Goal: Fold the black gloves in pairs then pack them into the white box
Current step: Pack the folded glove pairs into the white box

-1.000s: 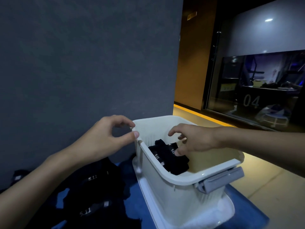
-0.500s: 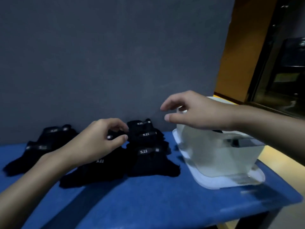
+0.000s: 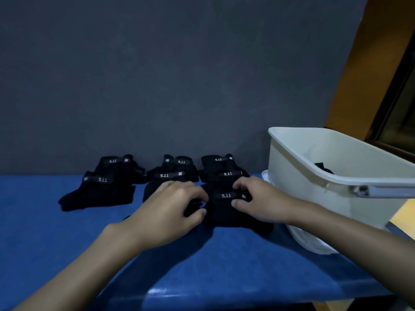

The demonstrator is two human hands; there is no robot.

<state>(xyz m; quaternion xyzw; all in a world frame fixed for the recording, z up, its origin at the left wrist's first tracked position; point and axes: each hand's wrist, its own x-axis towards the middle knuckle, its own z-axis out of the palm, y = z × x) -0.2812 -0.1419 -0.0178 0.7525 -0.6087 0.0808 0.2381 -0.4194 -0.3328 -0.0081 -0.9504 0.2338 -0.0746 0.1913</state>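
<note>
Several black gloves with white "5.11" wrist labels lie in three stacks on the blue table point(image 3: 202, 277) against the grey wall. The nearest glove point(image 3: 226, 209) lies at the centre. My left hand point(image 3: 173, 207) pinches its left edge and my right hand point(image 3: 258, 200) grips its right side by the label. More gloves lie at the left point(image 3: 101, 187), the middle point(image 3: 173, 169) and behind the nearest one point(image 3: 222, 167). The white box point(image 3: 314, 176) stands at the right on its lid, with a folded black glove point(image 3: 324, 168) partly visible inside.
A grey wall point(image 3: 179, 75) closes off the back of the table. The box's lid point(image 3: 314, 243) sticks out under it near my right forearm. A grey handle point(image 3: 381, 190) runs along the box's near rim. Beyond the table's right end is a yellowish floor and an orange wall.
Both hands left the white box and moved left and down onto the nearest glove. The view swung from the box to the glove stacks.
</note>
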